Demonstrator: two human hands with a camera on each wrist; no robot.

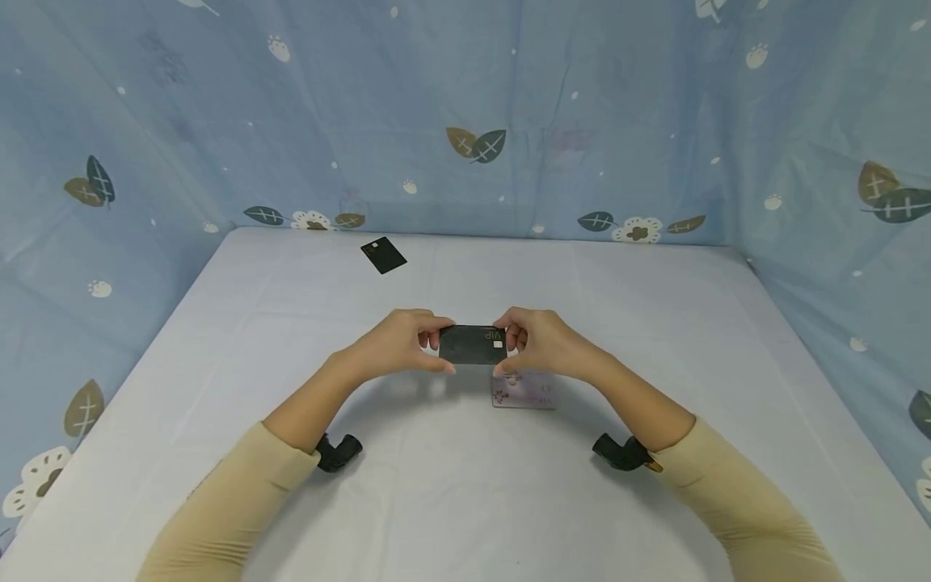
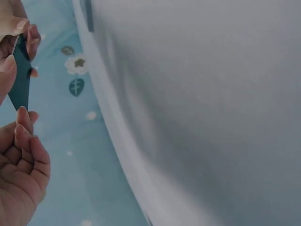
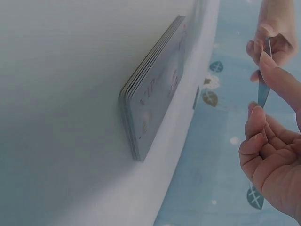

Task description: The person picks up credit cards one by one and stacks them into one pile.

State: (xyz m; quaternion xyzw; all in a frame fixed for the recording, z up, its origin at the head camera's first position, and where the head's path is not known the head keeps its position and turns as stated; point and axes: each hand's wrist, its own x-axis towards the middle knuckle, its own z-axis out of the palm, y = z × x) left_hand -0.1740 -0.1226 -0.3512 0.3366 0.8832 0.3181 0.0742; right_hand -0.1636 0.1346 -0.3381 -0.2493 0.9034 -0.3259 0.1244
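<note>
A black VIP card [image 1: 471,346] with a small light chip mark is held up above the table between both hands. My left hand [image 1: 404,343] pinches its left end between thumb and fingers. At the other end, my right hand [image 1: 540,343] pinches the card's corners the same way. Below and beside the right hand lies a stack of pinkish cards [image 1: 525,391], partly covered by that hand in the head view. The right wrist view shows several cards in this stack [image 3: 157,92], the top one printed with VIP.
Another black card [image 1: 384,255] lies near the table's back edge, left of centre. White cloth covers the table [image 1: 451,501]. A blue patterned curtain [image 1: 407,97] hangs behind and along both sides. Black wrist-worn devices [image 1: 339,453] sit at both sleeves.
</note>
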